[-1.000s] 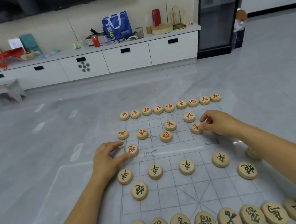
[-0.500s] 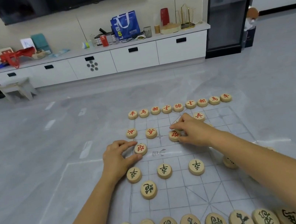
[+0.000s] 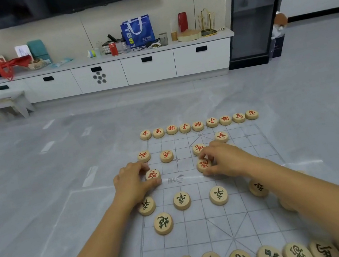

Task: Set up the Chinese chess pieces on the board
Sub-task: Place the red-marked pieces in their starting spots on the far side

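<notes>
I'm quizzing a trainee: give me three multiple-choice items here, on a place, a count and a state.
1. Where is the blue bag? A on the stool; B on the cabinet; C on the floor.
2. Red pieces in the far row? A five; B seven; C nine.
3. The right grip: A open; B pinches a red piece; C shut, empty.
B: it stands on the cabinet top. C: nine discs line that row. B: it curls round the piece.
</notes>
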A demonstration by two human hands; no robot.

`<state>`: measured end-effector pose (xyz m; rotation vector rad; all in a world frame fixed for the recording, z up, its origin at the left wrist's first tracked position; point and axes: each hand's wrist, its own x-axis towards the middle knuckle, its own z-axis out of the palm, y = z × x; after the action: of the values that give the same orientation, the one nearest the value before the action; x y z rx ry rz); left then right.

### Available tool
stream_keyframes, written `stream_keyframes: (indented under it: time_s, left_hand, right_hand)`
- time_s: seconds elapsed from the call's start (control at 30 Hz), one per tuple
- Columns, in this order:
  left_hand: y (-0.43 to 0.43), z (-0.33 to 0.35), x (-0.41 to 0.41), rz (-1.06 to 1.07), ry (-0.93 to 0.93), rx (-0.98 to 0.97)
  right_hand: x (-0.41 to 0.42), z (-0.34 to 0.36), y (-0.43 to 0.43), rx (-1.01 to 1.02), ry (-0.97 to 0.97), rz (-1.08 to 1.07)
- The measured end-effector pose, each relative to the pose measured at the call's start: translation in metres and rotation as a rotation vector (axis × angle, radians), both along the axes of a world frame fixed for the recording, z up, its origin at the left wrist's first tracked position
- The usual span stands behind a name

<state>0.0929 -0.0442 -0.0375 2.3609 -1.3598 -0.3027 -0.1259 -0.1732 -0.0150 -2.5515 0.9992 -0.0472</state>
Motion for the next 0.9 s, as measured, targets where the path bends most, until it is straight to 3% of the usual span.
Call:
stream_keyframes:
  time_s: [0.17, 0.3, 0.47, 0.57, 0.7, 0.9]
  left_hand:
    - [-0.019, 0.015, -0.007, -0.106, 0.092, -0.053]
    - [-0.057, 0.03, -0.006, -0.155, 0.044, -0.096]
    - [-0.1, 0.025, -0.013, -0.246, -0.057, 0.077]
    - [-0.109, 0.016, -0.015, -0.289, -0.088, 0.153]
    - [-0.103, 0.014, -0.012, -0.275, 0.05, 0.13]
    - [-0.083, 0.009, -0.01, -0.329, 0.053, 0.092]
  right_hand:
    - [-0.02, 0.011, -0.039, 0.024, -0.297, -0.359]
    - [-0.042, 0.002, -0.076, 0.011, -0.249, -0.523]
    - [-0.047, -0.016, -0.09, -0.098, -0.129, -0.586]
    - [-0.053, -0.021, -0.092, -0.059, -0.129, -0.531]
    - [-0.066, -0.007, -0.095, 0.113, -0.129, -0.377]
    - [-0.065, -0.005, -0.095, 0.034, -0.187, -0.436]
